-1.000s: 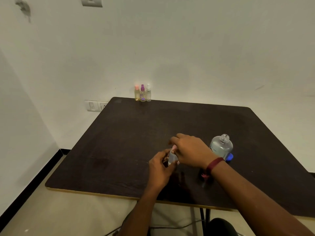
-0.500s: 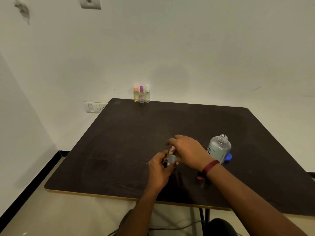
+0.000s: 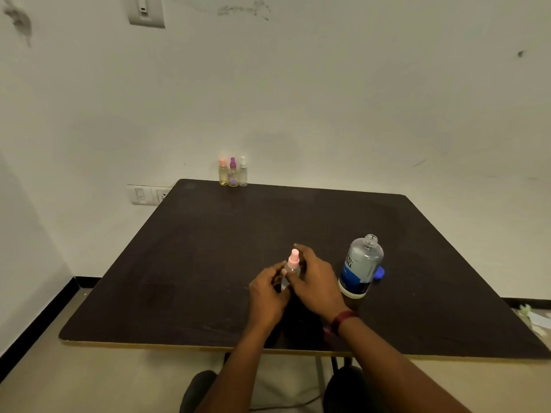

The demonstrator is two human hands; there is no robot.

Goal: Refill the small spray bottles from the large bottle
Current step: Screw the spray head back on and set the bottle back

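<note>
A moment ago the right hand (image 3: 316,281) lay over the top of the small spray bottle (image 3: 289,272) and hid nearly all of its pink spray head (image 3: 294,257). Now that hand has slid down and to the side, and the head stands bare above both hands. I read that as the head being seated on the neck, so this bottle is either just closed after filling or not yet opened. I cannot tell which, since the liquid level is hidden.

The bottle is held low over the near middle of the dark surface (image 3: 208,248), just left of the large bottle (image 3: 360,263). That one stands upright and uncapped, with its blue cap (image 3: 379,273) lying behind it. The left hand (image 3: 267,293) has its grip pinched on the lower body. The right hand's grip is curled round the shoulder from behind.

The small bottle's long axis runs close to vertical, head up, with the top leaning a little to the right. Which way the nozzle faces is too small to tell.

Three more small bottles (image 3: 233,172) wait at the far edge.
</note>
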